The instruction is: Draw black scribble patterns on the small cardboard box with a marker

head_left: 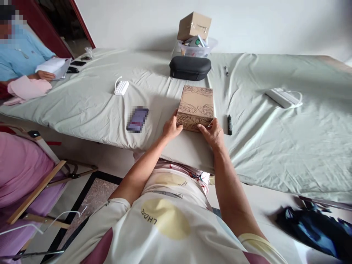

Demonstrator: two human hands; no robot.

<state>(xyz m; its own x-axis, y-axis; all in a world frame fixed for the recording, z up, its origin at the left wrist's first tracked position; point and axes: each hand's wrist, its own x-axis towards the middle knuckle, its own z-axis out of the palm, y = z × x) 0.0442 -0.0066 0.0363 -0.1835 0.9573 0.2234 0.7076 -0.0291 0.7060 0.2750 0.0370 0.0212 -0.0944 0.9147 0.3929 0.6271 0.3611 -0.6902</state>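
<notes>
- Nearest me I see the white patterned shirt (170, 223) of the person wearing my camera, with yellow circles and dark lettering.
- Just past the table's front edge, I have the left hand (172, 128) on the near left corner of a brown cardboard box (195, 102) with looping black scribbles; its thumb lies on the front face, its fingers curl round the side.
- The right hand (213, 134) holds the near right corner likewise, thumb on the front; I cannot make out all its fingertips.
- The box is between both hands, over the pale green cloth (275, 146); I cannot tell whether its base is fully down.
- Just right of the right hand I see a black marker pen (230, 125); left of the left hand, a dark rectangular phone (137, 120), its screen blurred.
- Farther out, I find a white ribbed block with a looped cord (121, 88) to the left and a flat white block with a looped strap (283, 98) to the right.
- Beyond the box sits a black rounded case (190, 68), then a translucent plastic tub (189, 50), with a plain cardboard carton (194, 26) above it.
</notes>
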